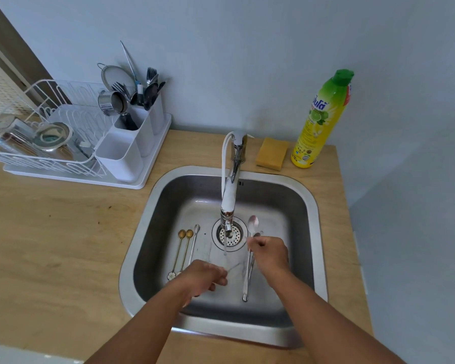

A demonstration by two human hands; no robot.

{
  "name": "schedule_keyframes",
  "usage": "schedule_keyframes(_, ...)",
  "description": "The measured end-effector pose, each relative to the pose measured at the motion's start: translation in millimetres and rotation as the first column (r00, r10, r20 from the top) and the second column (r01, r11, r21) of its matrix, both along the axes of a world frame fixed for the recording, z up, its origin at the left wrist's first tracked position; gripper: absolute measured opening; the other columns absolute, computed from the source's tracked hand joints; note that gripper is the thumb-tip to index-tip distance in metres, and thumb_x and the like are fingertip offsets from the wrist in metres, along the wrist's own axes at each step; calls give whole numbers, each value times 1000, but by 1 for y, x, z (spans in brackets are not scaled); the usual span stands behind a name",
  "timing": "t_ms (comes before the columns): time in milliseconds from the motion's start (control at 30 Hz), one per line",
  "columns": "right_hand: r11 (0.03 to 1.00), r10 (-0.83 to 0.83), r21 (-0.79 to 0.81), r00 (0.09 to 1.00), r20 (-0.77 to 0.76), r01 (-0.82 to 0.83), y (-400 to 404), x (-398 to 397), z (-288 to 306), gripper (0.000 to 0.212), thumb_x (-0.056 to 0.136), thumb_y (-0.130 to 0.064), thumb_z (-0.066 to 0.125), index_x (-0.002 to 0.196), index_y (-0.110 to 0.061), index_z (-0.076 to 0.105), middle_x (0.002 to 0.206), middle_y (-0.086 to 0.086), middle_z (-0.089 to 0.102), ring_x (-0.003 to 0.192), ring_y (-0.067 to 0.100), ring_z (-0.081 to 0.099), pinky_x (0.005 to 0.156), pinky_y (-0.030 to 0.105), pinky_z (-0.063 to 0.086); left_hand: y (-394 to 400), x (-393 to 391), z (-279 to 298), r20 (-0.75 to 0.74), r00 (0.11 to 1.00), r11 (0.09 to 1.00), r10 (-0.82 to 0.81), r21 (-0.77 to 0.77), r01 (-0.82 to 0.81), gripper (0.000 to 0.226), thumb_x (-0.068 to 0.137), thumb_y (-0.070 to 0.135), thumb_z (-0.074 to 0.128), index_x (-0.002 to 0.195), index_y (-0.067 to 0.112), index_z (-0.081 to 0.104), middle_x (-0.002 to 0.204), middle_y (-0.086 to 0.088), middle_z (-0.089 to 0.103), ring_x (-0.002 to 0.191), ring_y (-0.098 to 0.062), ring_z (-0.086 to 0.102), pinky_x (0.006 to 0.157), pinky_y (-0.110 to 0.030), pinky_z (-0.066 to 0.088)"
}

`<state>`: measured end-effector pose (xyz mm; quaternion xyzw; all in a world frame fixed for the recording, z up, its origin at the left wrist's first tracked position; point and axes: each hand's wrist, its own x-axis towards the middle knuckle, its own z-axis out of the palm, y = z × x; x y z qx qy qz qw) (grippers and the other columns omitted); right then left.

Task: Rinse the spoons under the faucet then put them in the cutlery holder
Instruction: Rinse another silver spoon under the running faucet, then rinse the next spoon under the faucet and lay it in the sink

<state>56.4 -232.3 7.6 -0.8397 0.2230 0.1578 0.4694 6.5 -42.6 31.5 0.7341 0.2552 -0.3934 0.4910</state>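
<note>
Water runs from the white faucet (229, 198) into the steel sink (310, 206). Both my hands are under the stream. My left hand (205, 277) is closed, and a thin motion-blurred spoon (234, 266) runs from its fingertips toward my right hand (271, 254), whose fingers pinch the other end. Two gold spoons (180, 248) and a slim silver one (195, 237) lie on the sink floor at the left. Two more silver spoons (253, 223) lie to the right of the drain, partly under my right hand. The white cutlery holder (121, 158) stands at the back left with forks and spoons in it.
A white dish rack (37, 158) with a glass jar and a metal lid sits left of the holder on the wooden counter (63, 232). A yellow sponge (271, 153) and a dish soap bottle (321, 119) stand behind the sink at the right.
</note>
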Motion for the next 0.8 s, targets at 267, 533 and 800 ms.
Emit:
schedule_keyframes(267,955,-78,-291,993,-92,48,-13,-16,-30,26,98,-34,64,96,-16,83,92,11,77,83,30,68,65,24,40,36,14,-26,261,956,825,-131,564,-41,26,99,32,64,82,21,80,82,0,74,76,-20,71,68,-30,56)
schedule_keyframes(533,933,-102,-359,978,-181,31,-13,-17,-42,28,97,-42,65,104,-20,82,101,12,77,93,31,70,70,26,46,44,30,-37,206,940,670,-273,741,33,19,99,34,64,96,25,80,88,-1,74,77,-21,70,72,-34,61)
schedule_keyframes(800,924,-58,-382,974,-220,-31,0,-3,-33,22,90,-45,71,101,-30,82,107,6,77,100,31,71,78,32,53,57,34,-44,197,945,645,-262,764,19,17,90,36,68,93,25,80,92,-4,74,82,-28,72,77,-37,62)
